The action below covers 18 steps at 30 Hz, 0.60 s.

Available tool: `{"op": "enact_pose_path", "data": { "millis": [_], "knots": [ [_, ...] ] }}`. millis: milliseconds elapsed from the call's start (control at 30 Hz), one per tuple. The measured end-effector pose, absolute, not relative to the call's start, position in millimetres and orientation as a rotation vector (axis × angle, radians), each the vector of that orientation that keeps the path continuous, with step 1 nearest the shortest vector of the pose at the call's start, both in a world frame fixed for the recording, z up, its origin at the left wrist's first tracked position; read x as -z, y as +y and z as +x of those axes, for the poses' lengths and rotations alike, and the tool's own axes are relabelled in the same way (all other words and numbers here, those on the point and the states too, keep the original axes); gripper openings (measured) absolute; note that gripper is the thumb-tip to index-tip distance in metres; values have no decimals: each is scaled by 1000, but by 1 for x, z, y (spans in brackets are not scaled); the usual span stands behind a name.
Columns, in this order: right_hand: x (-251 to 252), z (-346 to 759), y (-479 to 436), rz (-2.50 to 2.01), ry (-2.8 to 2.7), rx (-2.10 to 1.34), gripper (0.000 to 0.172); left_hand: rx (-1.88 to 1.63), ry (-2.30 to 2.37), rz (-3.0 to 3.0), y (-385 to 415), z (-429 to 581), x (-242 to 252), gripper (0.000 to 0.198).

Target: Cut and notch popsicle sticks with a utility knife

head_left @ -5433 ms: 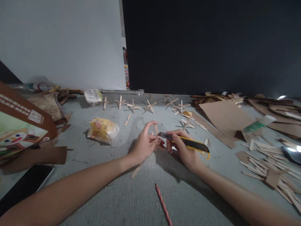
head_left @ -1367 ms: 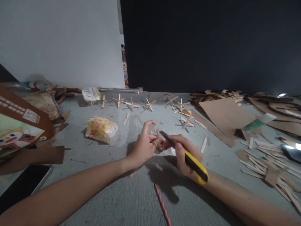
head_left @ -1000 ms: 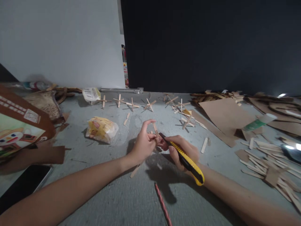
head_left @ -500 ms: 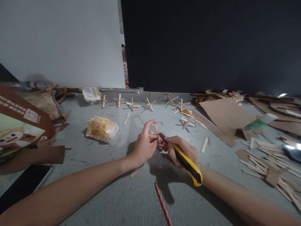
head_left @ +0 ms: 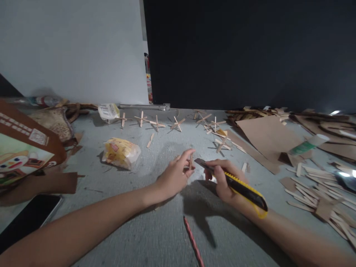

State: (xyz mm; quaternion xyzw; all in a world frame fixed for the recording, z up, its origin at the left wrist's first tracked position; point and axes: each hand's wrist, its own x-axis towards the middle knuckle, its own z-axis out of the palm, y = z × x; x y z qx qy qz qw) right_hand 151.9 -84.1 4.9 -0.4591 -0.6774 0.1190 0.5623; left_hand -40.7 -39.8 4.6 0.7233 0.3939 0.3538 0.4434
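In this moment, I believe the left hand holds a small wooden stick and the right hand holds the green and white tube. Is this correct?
Not quite: in the head view, the right hand holds a yellow and black knife; the green and white tube is farther right, apart from both hands. The left hand does hold a small wooden stick.

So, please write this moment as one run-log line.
left hand: holds wooden craft stick | right hand: grips yellow-black utility knife, blade beside stick | beyond hands: crossed craft sticks
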Motion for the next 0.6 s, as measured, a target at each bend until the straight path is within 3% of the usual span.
{"op": "enact_pose_path", "data": {
  "millis": [167, 300, 600],
  "knots": [
    [-5, 169, -76, -1208, -1622, -356, 41, -796, 1243, 2162, -38, -41, -1, 67],
    [-6, 167, -69, -1150, -1732, -423, 41, -725, 1278, 2336, -38, -41, -1, 58],
    [-18, 162, -67, -1127, -1896, -549, 39, -664, 1257, 2387, -40, -42, -8, 58]
  ]
}}
